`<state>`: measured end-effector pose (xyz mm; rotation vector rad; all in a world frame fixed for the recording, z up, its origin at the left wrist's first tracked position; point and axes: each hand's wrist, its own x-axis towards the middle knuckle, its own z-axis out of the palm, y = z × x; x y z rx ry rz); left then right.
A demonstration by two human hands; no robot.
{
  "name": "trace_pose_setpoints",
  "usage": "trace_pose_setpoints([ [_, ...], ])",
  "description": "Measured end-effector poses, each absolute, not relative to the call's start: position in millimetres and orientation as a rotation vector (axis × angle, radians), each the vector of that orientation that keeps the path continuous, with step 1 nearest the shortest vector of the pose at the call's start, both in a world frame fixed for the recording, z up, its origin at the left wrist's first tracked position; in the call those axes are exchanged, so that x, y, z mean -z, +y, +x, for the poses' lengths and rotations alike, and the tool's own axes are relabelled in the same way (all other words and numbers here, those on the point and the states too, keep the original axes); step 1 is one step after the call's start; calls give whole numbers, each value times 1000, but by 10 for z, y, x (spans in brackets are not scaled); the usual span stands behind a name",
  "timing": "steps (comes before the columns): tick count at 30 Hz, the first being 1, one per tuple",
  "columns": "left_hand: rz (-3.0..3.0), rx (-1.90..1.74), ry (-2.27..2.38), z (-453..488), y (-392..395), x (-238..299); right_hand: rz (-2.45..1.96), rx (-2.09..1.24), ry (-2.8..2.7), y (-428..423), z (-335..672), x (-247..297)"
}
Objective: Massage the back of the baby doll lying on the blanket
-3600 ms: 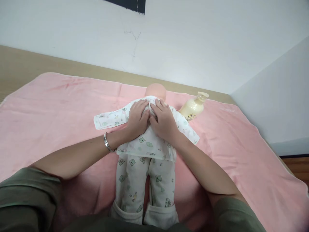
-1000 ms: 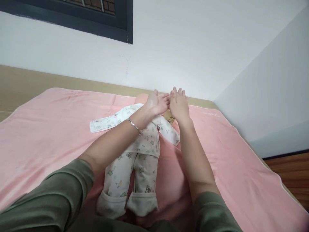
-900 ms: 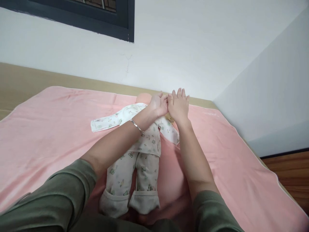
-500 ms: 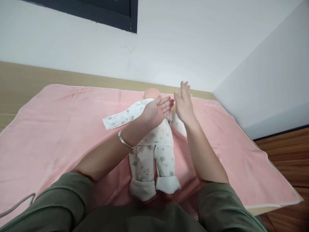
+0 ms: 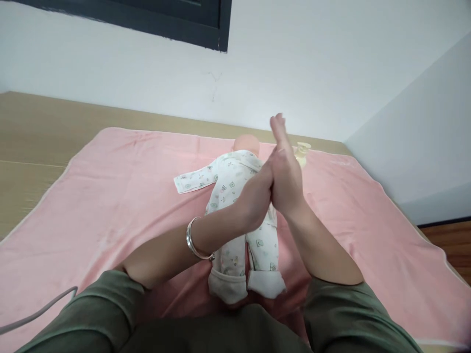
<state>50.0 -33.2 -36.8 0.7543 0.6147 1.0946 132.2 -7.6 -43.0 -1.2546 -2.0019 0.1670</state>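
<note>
My left hand [image 5: 253,196] and my right hand [image 5: 285,176] are raised above a baby doll [image 5: 230,184], pressed palm to palm with the fingers stretched out. Neither hand holds anything. A silver bracelet [image 5: 193,240] sits on my left wrist. The doll lies face down on a pink towel [image 5: 121,186], dressed in a white printed suit, its bare head [image 5: 246,144] toward the wall and its feet toward me. A cream pump bottle [image 5: 302,151] lies just beyond my right hand, mostly hidden by it.
The towel covers a light wooden surface [image 5: 29,147] set against a white wall. A dark window frame [image 5: 165,19] is at the top. A grey cable [image 5: 37,311] crosses the lower left corner. Wooden floor [image 5: 447,242] shows at the right.
My hands left the doll's back, rose near the bottle, and have now come together palm to palm, nearer to me. The view has shifted a little to the left.
</note>
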Motion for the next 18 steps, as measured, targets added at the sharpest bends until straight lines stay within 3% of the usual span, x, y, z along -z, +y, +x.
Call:
trace_pose_setpoints([
  [4,974,-1304,497,438,-395,295,-1352,-119,-1861,64,1374,622],
  [9,983,-1428,556,382,-128,301,-1044,-185,-2113,-379,1264,826],
  [14,914,-1336,504,637,-45,525,-900,-199,-2089,-271,1464,667],
  [18,976,-1186,492,765,-171,665,-1149,-36,-2002,149,1705,615],
])
